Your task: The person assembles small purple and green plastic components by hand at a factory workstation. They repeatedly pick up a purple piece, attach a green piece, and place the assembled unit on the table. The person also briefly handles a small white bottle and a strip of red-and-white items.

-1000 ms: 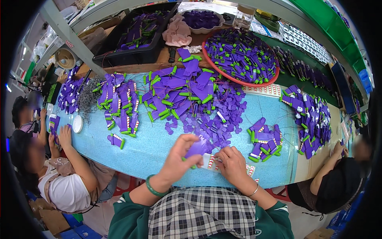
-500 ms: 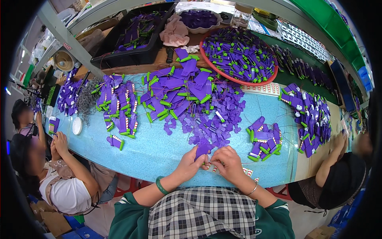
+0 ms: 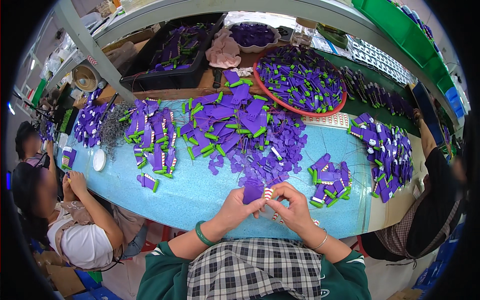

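Note:
My left hand (image 3: pixel 236 207) grips a flat purple plastic piece (image 3: pixel 253 192) between thumb and fingers, low over the near edge of the blue table. A small white sticker with red stripes (image 3: pixel 268 193) sits at the piece's right edge. My right hand (image 3: pixel 293 206) has thumb and forefinger pinched on that sticker; whether it is fully stuck down I cannot tell. Just beyond my hands lies a heap of small loose purple pieces (image 3: pixel 287 142). Partly hidden beneath my right hand is more of the striped sticker strip (image 3: pixel 315 221).
Purple pieces with green ends form a big pile (image 3: pixel 235 115), with smaller stacks left (image 3: pixel 155 135) and right (image 3: pixel 330 177). A red round tray (image 3: pixel 258 82) and a black bin (image 3: pixel 165 80) stand behind. Co-workers sit at left (image 3: pixel 82 235) and right (image 3: pixel 415 225).
The striped sticker now shows at the purple piece's edge, between my fingers. My hands have shifted slightly. The co-worker at right has stretched an arm toward the back of the table.

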Demonstrator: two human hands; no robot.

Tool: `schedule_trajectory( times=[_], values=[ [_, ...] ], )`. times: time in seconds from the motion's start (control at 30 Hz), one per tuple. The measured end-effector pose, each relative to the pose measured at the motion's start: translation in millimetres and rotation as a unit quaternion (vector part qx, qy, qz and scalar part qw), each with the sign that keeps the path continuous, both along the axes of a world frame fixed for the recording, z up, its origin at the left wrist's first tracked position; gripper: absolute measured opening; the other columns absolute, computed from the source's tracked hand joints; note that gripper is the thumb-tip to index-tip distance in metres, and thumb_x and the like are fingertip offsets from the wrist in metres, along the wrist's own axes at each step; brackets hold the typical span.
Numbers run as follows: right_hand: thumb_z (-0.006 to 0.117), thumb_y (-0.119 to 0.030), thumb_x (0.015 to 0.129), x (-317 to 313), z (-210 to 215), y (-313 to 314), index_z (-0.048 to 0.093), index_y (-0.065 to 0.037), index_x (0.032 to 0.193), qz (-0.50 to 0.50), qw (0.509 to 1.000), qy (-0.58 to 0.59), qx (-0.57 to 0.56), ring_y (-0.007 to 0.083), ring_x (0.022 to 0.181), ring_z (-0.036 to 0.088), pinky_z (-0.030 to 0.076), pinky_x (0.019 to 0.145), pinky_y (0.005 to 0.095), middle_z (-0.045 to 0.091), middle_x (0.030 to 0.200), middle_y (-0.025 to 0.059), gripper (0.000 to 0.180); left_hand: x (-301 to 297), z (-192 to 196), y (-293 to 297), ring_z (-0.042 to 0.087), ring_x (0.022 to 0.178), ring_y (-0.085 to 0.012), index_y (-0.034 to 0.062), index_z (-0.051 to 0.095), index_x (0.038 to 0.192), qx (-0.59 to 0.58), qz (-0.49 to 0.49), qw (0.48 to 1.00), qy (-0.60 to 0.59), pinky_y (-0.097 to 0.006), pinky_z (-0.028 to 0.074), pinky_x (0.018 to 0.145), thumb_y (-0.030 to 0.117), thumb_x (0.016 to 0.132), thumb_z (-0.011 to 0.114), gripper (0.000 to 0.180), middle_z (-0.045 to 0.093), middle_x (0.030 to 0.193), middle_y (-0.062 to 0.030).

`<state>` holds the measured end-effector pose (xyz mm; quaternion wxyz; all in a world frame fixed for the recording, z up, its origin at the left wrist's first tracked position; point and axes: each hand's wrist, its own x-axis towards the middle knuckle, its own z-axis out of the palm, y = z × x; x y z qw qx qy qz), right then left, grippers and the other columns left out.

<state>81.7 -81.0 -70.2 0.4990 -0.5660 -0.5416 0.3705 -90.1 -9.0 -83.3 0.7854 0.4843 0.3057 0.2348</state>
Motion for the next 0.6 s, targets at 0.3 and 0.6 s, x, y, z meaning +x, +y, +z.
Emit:
schedule_trajectory(
  times=[0.3, 0.6],
  values=[
    [0.068, -0.002, 0.082, -9, -13, 1, 0.059, -0.002, 0.086, -0.006, 0.982, 0.171, -0.082, 0.0074, 0.079, 0.054, 0.045, 0.074, 0.0238, 0.058, 0.087, 0.0006, 0.009, -1, 3, -3, 0.055, 0.112, -0.0197, 0.0059, 0.035, 0.133, -0.185, -0.008, 0.972, -0.148, -0.037, 0.054, 0.085, 0.013, 0.098, 0.043, 0.037, 0.050, 0.125, -0.0094],
    [0.071, -0.005, 0.079, -13, -26, 2, 0.060, -0.003, 0.081, -0.049, 0.989, 0.126, -0.056, 0.0064, 0.068, 0.052, 0.044, 0.064, 0.0224, 0.059, 0.075, -0.0002, 0.011, 0, 4, -5, 0.051, 0.118, -0.0228, 0.0050, 0.037, 0.132, -0.209, -0.019, 0.965, -0.158, -0.042, 0.048, 0.095, 0.010, 0.096, 0.043, 0.037, 0.050, 0.127, -0.0113]
  ],
)
